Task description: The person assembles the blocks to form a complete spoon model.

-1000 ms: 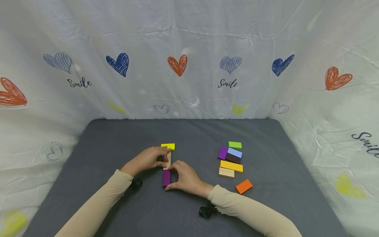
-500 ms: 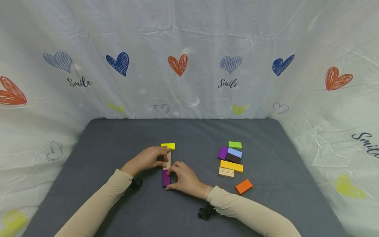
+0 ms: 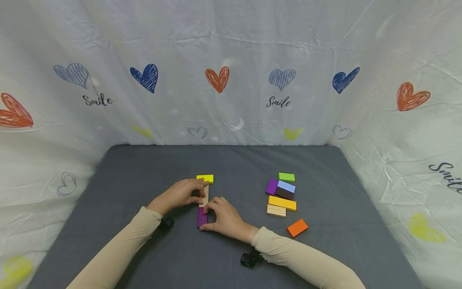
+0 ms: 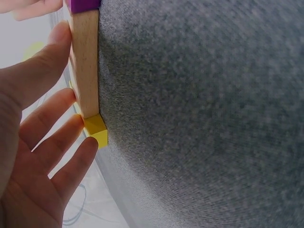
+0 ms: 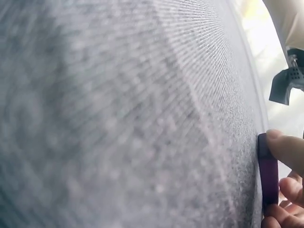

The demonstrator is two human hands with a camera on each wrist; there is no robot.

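Observation:
Three blocks form a line on the grey tabletop in the head view: a yellow block (image 3: 208, 179) crosswise at the far end, a plain wooden block (image 3: 205, 196), then a purple block (image 3: 202, 216) end to end with it. My left hand (image 3: 183, 194) holds the wooden block, thumb near its close end, fingers reaching over to the yellow one. With thumb and index finger, my right hand (image 3: 228, 221) pinches the purple block lengthwise. The left wrist view shows the wooden block (image 4: 86, 66) meeting the yellow block (image 4: 96, 129). Purple block (image 5: 269, 175) and thumb show in the right wrist view.
To the right lie a green block (image 3: 286, 177), another purple block (image 3: 272, 186), a light blue and dark brown pair (image 3: 286, 186), an orange-yellow block (image 3: 282, 203), a striped wooden block (image 3: 276, 210) and an orange block (image 3: 297, 228). A white curtain (image 3: 245, 112) borders the table.
My right index finger has slid from the joint between the blocks down onto the purple block. The purple block's near end has shifted slightly left. My left hand stays in place.

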